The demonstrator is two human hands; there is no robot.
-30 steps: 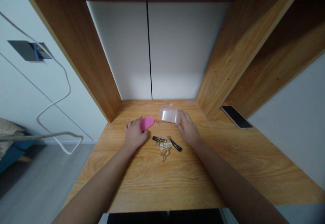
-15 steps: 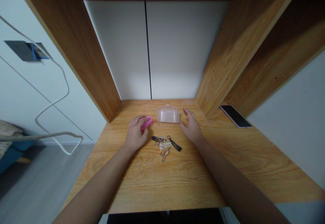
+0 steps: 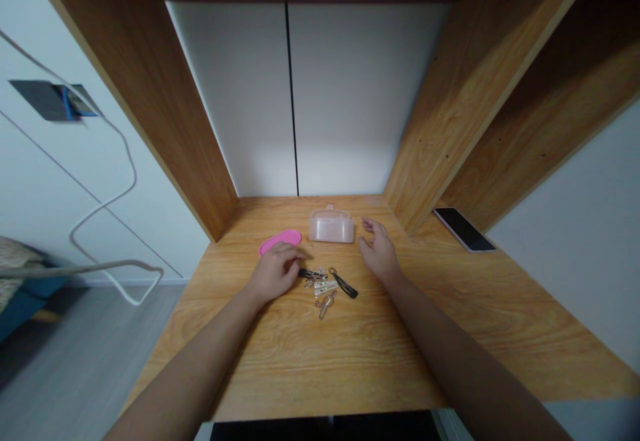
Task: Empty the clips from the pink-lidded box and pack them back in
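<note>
Left hand (image 3: 274,272) curls loosely, empty, just beside a black hair clip (image 3: 305,273); I hold my right hand (image 3: 381,253) open near a frosted plastic box (image 3: 331,227).

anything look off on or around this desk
Mainly the white cable, which hangs in loose loops down the wall left of the desk. The small metal clips also lie in an untidy scatter on the wooden desktop, just beyond the left hand. Nothing looks damaged from here.
</note>
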